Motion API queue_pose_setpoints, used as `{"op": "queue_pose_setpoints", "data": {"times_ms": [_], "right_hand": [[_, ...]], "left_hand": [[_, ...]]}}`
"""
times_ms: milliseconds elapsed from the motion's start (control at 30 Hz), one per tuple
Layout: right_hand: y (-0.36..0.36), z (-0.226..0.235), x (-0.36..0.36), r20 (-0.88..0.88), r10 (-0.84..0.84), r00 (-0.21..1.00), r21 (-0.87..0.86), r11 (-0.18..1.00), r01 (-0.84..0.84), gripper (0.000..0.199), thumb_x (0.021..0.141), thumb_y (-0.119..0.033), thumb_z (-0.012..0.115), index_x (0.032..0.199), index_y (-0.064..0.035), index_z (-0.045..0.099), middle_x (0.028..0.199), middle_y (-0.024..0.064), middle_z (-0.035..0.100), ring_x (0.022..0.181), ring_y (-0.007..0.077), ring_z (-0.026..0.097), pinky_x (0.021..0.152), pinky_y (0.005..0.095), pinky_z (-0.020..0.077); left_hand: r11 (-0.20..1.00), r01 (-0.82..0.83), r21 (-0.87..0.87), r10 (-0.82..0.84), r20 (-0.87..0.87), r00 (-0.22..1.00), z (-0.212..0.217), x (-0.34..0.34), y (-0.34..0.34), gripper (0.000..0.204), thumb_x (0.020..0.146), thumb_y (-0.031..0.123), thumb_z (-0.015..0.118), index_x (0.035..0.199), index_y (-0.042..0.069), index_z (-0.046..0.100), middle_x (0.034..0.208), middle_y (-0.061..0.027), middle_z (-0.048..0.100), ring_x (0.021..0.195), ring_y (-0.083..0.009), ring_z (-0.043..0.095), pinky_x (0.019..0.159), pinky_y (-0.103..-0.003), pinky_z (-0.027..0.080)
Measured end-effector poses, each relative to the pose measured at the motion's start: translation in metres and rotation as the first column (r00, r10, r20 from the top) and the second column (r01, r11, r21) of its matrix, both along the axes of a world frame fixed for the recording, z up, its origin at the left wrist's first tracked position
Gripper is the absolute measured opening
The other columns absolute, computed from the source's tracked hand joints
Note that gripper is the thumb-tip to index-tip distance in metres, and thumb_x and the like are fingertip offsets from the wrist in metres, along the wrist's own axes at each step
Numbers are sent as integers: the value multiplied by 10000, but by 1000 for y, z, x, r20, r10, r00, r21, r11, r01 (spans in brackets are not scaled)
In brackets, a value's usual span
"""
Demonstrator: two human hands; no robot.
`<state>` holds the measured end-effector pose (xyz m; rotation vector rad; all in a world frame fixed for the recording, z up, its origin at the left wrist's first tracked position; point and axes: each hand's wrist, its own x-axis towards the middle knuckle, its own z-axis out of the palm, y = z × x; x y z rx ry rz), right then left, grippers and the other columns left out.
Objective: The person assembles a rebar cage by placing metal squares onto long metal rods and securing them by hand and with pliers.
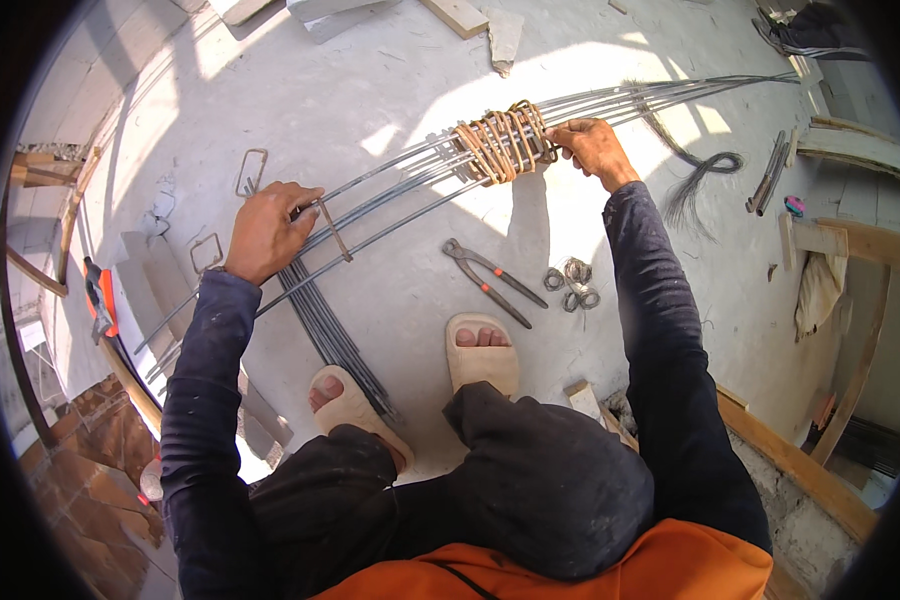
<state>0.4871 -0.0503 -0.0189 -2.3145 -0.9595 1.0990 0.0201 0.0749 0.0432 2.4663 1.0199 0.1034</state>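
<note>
Several long grey steel bars (395,205) run slantwise across the floor in front of me. Over their middle sits a packed bundle of rusty rectangular stirrups (500,146). My right hand (595,150) is closed, its fingers pinching the right end of that bundle. Further left along the bars, my left hand (273,228) closes on a single stirrup (334,232), which hangs across the bars apart from the bundle. Part of that stirrup is hidden behind the fingers. Two loose stirrups, one of them a thin rectangular stirrup (251,172), lie beyond and beside my left hand.
Pincers with red-black handles (490,284) and small wire coils (573,286) lie near my sandals (482,355). More steel bars (332,330) extend under the long ones. Loose tie wire (705,170) lies to the right. Wooden planks (800,475) edge the right side.
</note>
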Motion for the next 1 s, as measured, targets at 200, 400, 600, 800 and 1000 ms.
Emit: {"op": "queue_pose_setpoints", "data": {"times_ms": [200, 400, 600, 800, 1000], "right_hand": [[2, -11, 18, -82, -31, 996, 74, 997, 37, 275, 961, -295, 737, 1037, -37, 792, 816, 67, 676, 673, 136, 585, 544, 315, 479], [-3, -17, 31, 322, -118, 939, 242, 969, 39, 348, 1016, -376, 736, 1054, -37, 803, 833, 70, 762, 727, 197, 698, 685, 382, 575], [0, -9, -8, 353, 22, 935, 84, 995, -55, 530, 957, -503, 741, 1272, -82, 802, 1059, 206, 818, 1014, 350, 785, 948, 448, 601], [1, -1, -35, 357, 64, 932, 137, 983, -120, 419, 944, -445, 751, 1110, -68, 826, 970, 172, 809, 953, 361, 775, 899, 466, 596], [-8, 1, -56, 578, 57, 814, 308, 909, -282, 312, 996, -348, 718, 1078, -58, 800, 1007, 162, 762, 896, 372, 751, 831, 488, 598]], "left_hand": [[1000, 3, 6, -3, 14, 1000, -1, -1, 1, 305, 908, 126, 719, 1189, 45, 807, 1075, -168, 775, 1019, -372, 701, 906, -455, 563], [1000, 1, 10, -1, 14, 1000, -2, -1, 1, 310, 912, 131, 714, 1195, 44, 806, 1067, -171, 776, 1019, -375, 703, 902, -453, 565], [1000, -11, -15, 10, -11, 1000, 0, 0, 1, 320, 907, 136, 712, 1201, 48, 808, 1081, -168, 779, 1021, -369, 706, 909, -448, 569], [1000, 6, 11, -5, -11, 1000, -1, -2, 2, 324, 902, 144, 722, 1200, 50, 810, 1086, -168, 779, 1017, -360, 712, 909, -443, 573], [1000, 6, -12, -6, -2, 1000, -2, -2, 3, 328, 895, 142, 727, 1197, 44, 809, 1074, -166, 779, 1011, -360, 712, 899, -444, 574]]}}
